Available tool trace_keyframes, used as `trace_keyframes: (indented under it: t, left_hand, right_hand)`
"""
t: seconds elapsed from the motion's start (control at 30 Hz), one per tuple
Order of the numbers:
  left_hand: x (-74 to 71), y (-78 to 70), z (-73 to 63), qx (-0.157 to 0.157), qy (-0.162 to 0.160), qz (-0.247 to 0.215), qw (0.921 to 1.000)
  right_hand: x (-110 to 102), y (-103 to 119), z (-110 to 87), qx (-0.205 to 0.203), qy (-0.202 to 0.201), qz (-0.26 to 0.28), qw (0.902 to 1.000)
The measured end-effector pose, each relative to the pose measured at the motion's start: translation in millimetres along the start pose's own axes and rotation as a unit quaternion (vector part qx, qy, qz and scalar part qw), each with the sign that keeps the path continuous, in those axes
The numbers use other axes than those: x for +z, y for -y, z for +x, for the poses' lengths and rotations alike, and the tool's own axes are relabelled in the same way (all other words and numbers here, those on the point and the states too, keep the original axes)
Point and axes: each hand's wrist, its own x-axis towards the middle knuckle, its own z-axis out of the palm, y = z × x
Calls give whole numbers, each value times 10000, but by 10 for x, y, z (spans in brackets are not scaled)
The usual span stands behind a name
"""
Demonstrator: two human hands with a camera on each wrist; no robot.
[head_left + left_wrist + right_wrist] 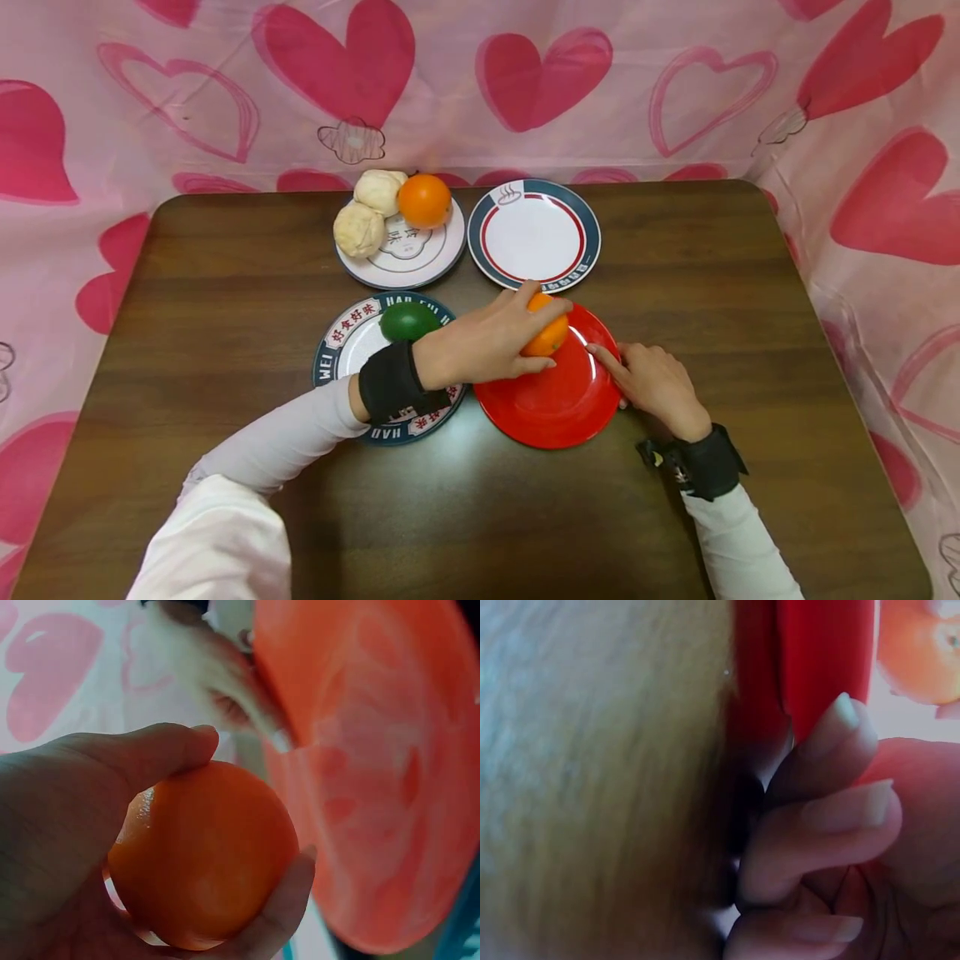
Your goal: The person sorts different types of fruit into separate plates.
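Observation:
My left hand (483,340) holds an orange (552,337) over the far part of a red plate (555,410). In the left wrist view, the thumb and fingers curve round the orange (206,855). At the red plate's right edge, my right hand (662,385) grips the rim, one finger reaching onto the top of it. The right wrist view shows several curled fingers close under the red plate's rim (829,667). A green avocado-shaped fruit (408,321) lies on the blue-rimmed plate (327,367), partly behind the left forearm.
Behind, a white plate (442,258) bears two pale round buns (359,230) and another orange (424,201). A blue-rimmed white plate (531,237) stands beside it at the back. Everything sits on a dark wooden table (750,317) against a pink heart-patterned cloth (450,92).

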Motion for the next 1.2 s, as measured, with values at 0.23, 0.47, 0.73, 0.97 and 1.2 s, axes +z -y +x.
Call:
trace_keyframes:
  t: [0.23, 0.47, 0.73, 0.97, 1.2]
  left_hand:
    - [176, 62, 52, -172, 585, -154, 9980]
    - [238, 80, 64, -196, 604, -88, 9979]
    - [47, 63, 25, -189, 435, 358, 9982]
    - [-499, 198, -71, -181, -497, 883, 9947]
    - [-1007, 740, -21, -629, -1394, 1318, 9794]
  right_hand:
    - [-11, 10, 5, 83, 47, -55, 9999]
    - [-12, 10, 10, 54, 49, -53, 10000]
    - [-7, -3, 8, 5, 26, -24, 10000]
    - [-12, 8, 2, 10, 9, 10, 10000]
    - [-18, 10, -10, 31, 7, 9, 10000]
